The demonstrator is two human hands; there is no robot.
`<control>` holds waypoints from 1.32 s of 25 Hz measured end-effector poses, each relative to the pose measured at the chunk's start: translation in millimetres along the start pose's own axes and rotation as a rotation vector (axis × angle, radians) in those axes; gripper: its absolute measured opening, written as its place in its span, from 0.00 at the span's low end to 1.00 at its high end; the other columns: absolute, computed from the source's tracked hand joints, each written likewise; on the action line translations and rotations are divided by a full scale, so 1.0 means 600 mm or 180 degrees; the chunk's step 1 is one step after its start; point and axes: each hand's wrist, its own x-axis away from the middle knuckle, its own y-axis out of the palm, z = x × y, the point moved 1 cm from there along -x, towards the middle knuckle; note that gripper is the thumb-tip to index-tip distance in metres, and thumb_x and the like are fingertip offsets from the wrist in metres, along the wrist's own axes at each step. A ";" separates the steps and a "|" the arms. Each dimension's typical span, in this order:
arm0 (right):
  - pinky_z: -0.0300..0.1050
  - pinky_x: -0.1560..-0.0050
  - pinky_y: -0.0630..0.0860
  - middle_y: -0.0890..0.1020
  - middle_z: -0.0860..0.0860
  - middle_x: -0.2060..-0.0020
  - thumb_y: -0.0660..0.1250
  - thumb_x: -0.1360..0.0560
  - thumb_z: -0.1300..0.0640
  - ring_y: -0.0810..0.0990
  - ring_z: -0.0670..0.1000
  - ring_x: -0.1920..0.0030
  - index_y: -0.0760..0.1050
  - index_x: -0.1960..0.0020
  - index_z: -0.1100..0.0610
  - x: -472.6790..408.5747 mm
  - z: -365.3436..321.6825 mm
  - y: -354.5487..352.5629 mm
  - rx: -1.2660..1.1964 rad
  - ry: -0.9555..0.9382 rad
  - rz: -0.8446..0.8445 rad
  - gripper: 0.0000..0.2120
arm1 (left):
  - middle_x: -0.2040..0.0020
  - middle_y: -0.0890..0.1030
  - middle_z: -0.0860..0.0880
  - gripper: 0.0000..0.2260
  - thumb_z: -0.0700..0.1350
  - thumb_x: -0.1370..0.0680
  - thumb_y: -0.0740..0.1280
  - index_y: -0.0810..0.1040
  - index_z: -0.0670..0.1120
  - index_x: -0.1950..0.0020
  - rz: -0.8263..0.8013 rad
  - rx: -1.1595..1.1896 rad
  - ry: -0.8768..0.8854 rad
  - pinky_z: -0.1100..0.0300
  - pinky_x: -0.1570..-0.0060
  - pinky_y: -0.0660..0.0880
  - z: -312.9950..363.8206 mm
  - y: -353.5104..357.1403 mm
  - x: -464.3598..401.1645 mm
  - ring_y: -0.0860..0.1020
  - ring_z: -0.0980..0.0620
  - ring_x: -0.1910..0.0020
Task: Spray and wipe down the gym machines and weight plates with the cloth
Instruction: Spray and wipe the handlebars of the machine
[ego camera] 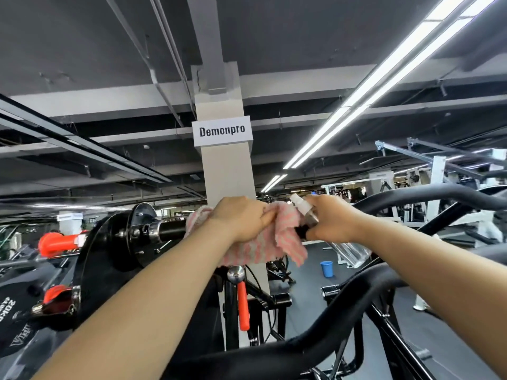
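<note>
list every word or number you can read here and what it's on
"Demonpro": white sign on the pillar.
"20K", cut off: black weight plate, lower left.
White lettering lower on that plate: partly cut off, unreadable.
Smaller white signs in the background: too blurred.

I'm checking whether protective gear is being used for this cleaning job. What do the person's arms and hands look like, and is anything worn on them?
Both forearms are bare as far as the frame shows: no sleeves in view. The left hand and right hand have no gloves, and no watch, bands or rings are visible.
</note>
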 end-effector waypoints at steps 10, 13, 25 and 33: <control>0.42 0.62 0.70 0.78 0.52 0.61 0.64 0.32 0.61 0.77 0.54 0.58 0.71 0.55 0.56 0.019 0.058 -0.037 0.0482 0.0021 0.0049 0.06 | 0.48 0.80 0.48 0.31 0.73 0.31 0.58 0.73 0.47 0.46 -0.0341 -0.1036 0.0543 0.56 0.59 0.69 0.093 0.018 -0.054 0.79 0.45 0.50; 0.42 0.59 0.70 0.77 0.47 0.62 0.67 0.32 0.61 0.76 0.49 0.60 0.71 0.54 0.55 0.029 0.075 -0.055 0.0748 0.0076 0.0065 0.09 | 0.46 0.80 0.47 0.29 0.68 0.24 0.50 0.75 0.47 0.45 -0.0117 -0.0926 0.0569 0.55 0.59 0.69 0.092 0.018 -0.054 0.79 0.45 0.49; 0.42 0.64 0.68 0.79 0.53 0.62 0.72 0.36 0.59 0.76 0.54 0.60 0.74 0.54 0.59 0.040 0.119 -0.071 0.0583 0.0290 0.0370 0.12 | 0.47 0.80 0.46 0.17 0.55 0.20 0.56 0.72 0.45 0.41 -0.0015 0.0137 0.0197 0.57 0.60 0.68 0.203 0.044 -0.094 0.79 0.43 0.50; 0.41 0.65 0.66 0.80 0.54 0.62 0.71 0.35 0.57 0.77 0.55 0.60 0.74 0.55 0.59 0.036 0.128 -0.065 0.0604 0.0263 0.0415 0.11 | 0.46 0.81 0.46 0.19 0.45 0.21 0.61 0.62 0.38 0.34 0.0488 -0.0411 0.0128 0.57 0.63 0.66 0.210 0.068 -0.095 0.80 0.44 0.49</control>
